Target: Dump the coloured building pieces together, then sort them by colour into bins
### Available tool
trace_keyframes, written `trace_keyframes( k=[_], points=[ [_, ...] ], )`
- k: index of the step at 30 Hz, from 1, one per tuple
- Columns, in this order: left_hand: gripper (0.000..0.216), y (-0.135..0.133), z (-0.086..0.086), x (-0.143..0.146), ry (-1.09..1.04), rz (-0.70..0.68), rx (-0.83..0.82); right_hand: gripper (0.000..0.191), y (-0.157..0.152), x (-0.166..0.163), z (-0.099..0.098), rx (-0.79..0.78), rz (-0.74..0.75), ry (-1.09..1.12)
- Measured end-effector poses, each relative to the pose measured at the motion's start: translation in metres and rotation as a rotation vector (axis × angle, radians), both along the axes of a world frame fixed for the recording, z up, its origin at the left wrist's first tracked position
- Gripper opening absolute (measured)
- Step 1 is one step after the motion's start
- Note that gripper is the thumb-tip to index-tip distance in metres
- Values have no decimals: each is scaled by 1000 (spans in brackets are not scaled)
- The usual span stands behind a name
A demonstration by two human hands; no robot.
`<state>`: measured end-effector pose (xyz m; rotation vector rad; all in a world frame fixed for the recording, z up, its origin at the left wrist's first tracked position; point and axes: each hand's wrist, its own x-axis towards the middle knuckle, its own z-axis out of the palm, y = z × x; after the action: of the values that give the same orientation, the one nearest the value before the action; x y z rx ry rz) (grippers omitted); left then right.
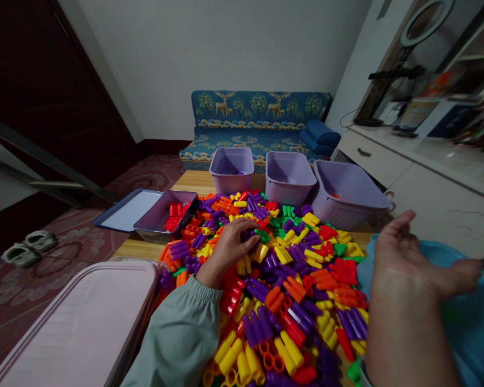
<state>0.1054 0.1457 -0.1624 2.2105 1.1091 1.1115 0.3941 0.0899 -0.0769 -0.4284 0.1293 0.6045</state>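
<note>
A heap of plastic building pieces (290,258), purple, yellow, red, orange and green, spreads over the wooden table (201,181). My left hand (232,242) reaches into the heap from the left, thumb and forefinger apart around a purple piece (247,234); I see no firm grip on it. Its other fingertips are hidden. My right hand (405,263) is raised at the right, palm turned up and thumb stretched out, holding nothing. Behind it lies a blue tub (474,317), partly covered by the forearm.
Three lilac bins stand along the far edge: the left (232,180), the middle (288,185) and the right (347,201), which holds a red-orange piece. A rectangular tin (155,215) with red pieces sits left. A pink-lidded box (89,312) is nearest, a sofa (258,115) beyond.
</note>
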Motion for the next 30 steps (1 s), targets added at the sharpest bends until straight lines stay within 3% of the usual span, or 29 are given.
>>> trace_keyframes(
  k=[3,5,7,11,15,21,26,30],
  points=[
    [19,0,0,0,-8,-5,7,41,9,-9,-3,-116,111,-74],
    [19,1,0,0,-11,-7,9,26,19,-20,-13,-231,248,-255],
    [19,1,-1,0,-11,-3,13,18,28,-36,-29,-345,423,-624],
    [19,0,1,1,-9,10,16,41,36,-78,-65,-498,782,-1555],
    [18,-1,5,1,-42,60,31,45,31,-109,-82,-525,920,-2019],
    [14,-3,9,2,-87,153,36,40,31,-113,-81,-597,923,-2167],
    [15,-13,28,12,-108,116,99,32,31,-112,-79,-653,942,-2205],
    [12,-18,44,23,-9,81,54,34,31,-111,-83,-616,934,-2227]
  ],
)
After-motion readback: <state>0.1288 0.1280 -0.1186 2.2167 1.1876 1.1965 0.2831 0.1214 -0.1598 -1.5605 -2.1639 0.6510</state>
